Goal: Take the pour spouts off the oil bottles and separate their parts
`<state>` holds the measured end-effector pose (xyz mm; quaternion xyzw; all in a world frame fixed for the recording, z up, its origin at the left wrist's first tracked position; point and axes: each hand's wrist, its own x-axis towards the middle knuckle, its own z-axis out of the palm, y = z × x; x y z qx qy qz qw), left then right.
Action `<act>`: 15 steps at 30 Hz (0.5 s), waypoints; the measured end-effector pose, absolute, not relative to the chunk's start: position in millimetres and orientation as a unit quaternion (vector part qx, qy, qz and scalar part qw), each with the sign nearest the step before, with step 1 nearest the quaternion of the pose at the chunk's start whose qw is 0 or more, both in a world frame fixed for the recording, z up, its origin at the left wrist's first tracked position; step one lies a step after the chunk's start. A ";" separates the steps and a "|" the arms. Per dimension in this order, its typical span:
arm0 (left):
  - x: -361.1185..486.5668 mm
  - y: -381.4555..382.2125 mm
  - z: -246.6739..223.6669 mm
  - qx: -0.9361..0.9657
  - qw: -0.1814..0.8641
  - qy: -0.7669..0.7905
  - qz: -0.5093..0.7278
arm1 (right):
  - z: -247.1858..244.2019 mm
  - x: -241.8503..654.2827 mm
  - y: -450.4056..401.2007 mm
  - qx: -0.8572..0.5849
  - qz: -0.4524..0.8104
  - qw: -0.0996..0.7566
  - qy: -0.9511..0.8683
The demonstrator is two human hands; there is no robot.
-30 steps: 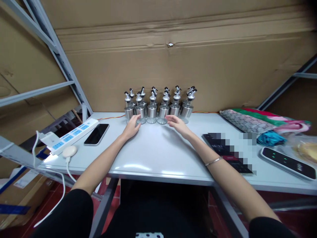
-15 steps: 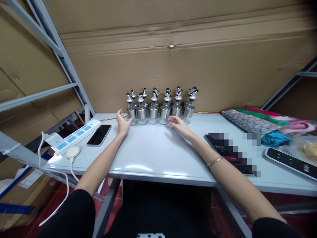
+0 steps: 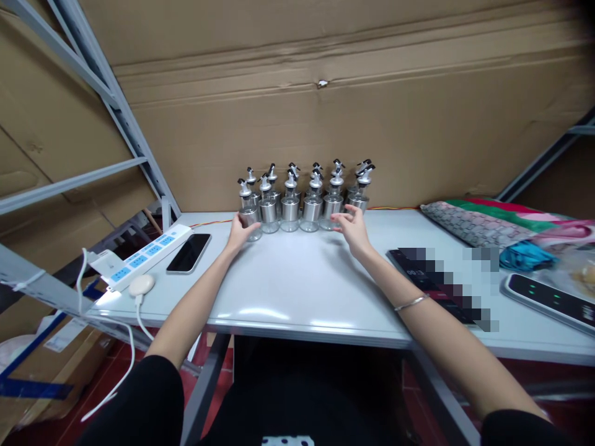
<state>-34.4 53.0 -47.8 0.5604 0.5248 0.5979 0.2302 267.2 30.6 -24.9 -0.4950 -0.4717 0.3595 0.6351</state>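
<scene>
Two rows of glass oil bottles with steel sleeves and black-tipped pour spouts stand upright at the back of the white table. My left hand [image 3: 240, 233] is wrapped round the leftmost front oil bottle [image 3: 250, 215], thumb on its near side. That bottle sits slightly nearer me than its neighbour [image 3: 269, 210]. At the right end, my right hand [image 3: 354, 228] is open with fingers curved and apart, in front of the last front bottle [image 3: 359, 201] and partly covering it. Nothing is visible in its grasp.
A dark phone [image 3: 189, 253] and a white power strip [image 3: 149, 257] lie on the left, with a white round charger [image 3: 141, 285]. To the right are a phone showing a timer [image 3: 416, 272], folded fabric [image 3: 483, 226] and a black-topped device [image 3: 548, 303]. Cardboard [image 3: 297, 118] stands behind.
My left hand has closed round the leftmost front bottle, which has shifted slightly towards me. My right hand has moved right, from the middle bottles to the right end of the row.
</scene>
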 end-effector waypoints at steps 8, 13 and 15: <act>-12.0 14.3 -29.6 0.709 0.113 0.496 0.488 | -21.8 261.2 20.6 -0.438 0.297 0.648 -0.548; 14.1 -13.4 -18.3 0.785 0.105 0.459 0.403 | -10.8 253.1 1.3 -0.374 0.241 0.635 -0.632; 26.7 -23.5 -18.3 0.786 0.140 0.450 0.401 | -6.6 248.4 -7.2 -0.341 0.240 0.615 -0.669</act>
